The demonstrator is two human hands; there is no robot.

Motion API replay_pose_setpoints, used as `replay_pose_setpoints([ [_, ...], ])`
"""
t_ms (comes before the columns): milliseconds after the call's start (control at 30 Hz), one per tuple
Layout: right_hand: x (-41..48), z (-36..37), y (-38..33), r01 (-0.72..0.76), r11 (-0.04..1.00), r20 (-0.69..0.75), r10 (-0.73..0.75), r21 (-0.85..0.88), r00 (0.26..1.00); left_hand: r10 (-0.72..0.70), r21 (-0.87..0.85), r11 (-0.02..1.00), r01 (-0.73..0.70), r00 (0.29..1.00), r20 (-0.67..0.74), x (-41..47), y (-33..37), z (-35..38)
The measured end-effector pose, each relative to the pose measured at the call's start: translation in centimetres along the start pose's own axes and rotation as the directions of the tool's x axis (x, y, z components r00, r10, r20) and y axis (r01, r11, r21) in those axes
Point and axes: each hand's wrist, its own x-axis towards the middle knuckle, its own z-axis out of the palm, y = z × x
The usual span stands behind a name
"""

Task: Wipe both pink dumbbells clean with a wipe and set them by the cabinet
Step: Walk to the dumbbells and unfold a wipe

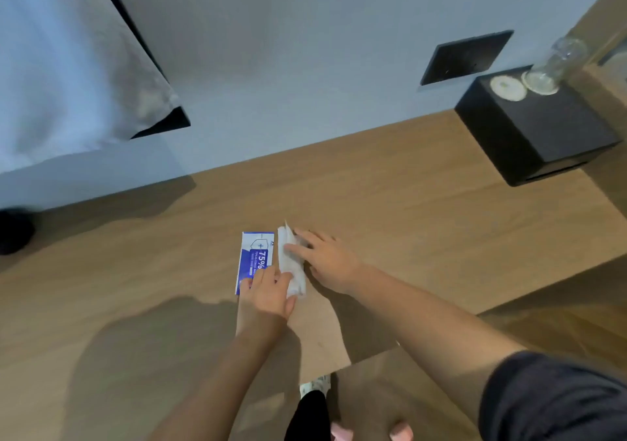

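A folded white wipe (294, 265) lies on the wooden desk (407, 209), right of a blue and white wipe packet (255, 259) marked 75%. My left hand (268, 293) lies over the packet's near end and pinches the wipe's near end between thumb and forefinger. My right hand (327, 260) rests palm down beside the wipe, its straight fingers touching the wipe's far half. Two pink rounded shapes (341, 434), which look like dumbbell ends, show on the floor at the bottom edge, mostly cut off.
A black box (539, 131) stands at the desk's back right, with a glass bottle (556, 63) and a round coaster (508, 88) on top. A grey wall with a dark plate (466, 57) runs behind the desk. A white cloth (68, 67) hangs at the left.
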Motion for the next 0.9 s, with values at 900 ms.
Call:
replay_pose_setpoints([
  [900, -24.3, 5.9, -6.2, -0.043, 0.915, -0.190, 0.129, 0.401, 0.973, -0.306, -0.605, 0.751, 0.264, 0.951, 0.036, -18.8, 9.9, -0.2],
])
